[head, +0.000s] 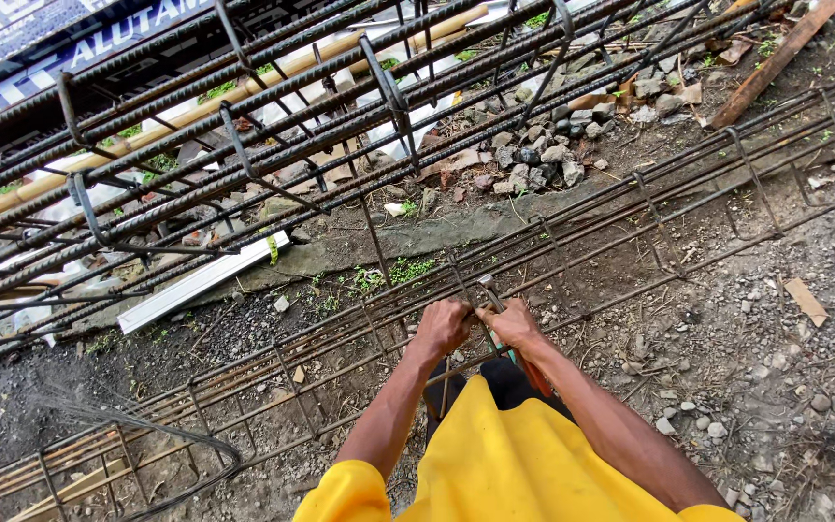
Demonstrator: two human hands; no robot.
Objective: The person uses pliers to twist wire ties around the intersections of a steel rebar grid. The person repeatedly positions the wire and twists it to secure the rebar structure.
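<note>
Both hands — left hand (444,326) and right hand (512,324) — close on the rebar cage (630,217), the right apparently gripping a tying tool (491,291), above the cage's left-to-right long axis.

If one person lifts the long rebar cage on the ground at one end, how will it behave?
The rebar cage is probably heavy: many long steel bars tied by stirrups. Being so long, it would likely sag, not stay straight. Its square section should not roll. Both hands, left hand and right hand, rest on it.
</note>
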